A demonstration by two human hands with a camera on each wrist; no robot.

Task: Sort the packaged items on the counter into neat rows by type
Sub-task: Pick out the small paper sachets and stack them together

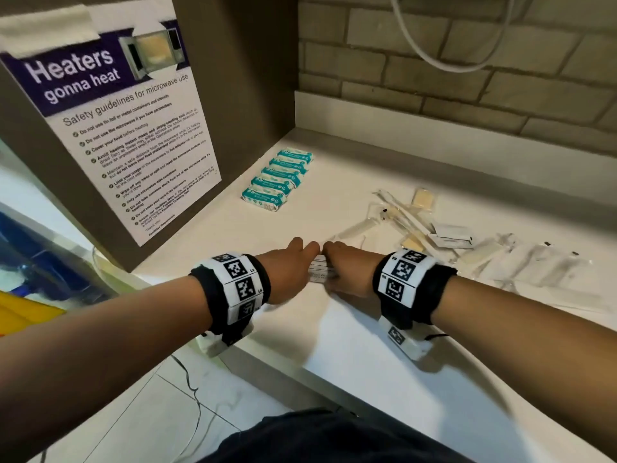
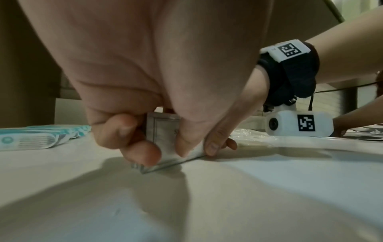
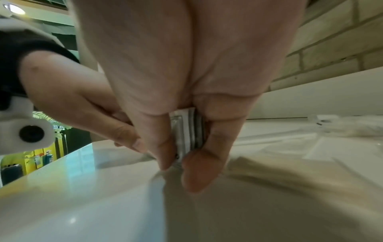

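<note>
Both hands meet at the counter's middle on a small stack of flat white sachets (image 1: 320,269). My left hand (image 1: 290,272) pinches one end of the stack (image 2: 165,135) between thumb and curled fingers. My right hand (image 1: 347,272) pinches the other end, thumb and forefinger squeezing the sachets' edges (image 3: 187,135) on the counter. Several teal-and-white wipe packets (image 1: 278,178) lie in a neat row by the brown panel. A loose heap of clear-wrapped cutlery packets (image 1: 404,215) and white sachets (image 1: 450,240) lies to the right.
A brown cabinet panel with a microwave safety poster (image 1: 127,128) stands at the left. A brick wall (image 1: 467,78) with a hanging white cable backs the white counter (image 1: 384,362). More clear packets (image 1: 534,262) spread at the far right.
</note>
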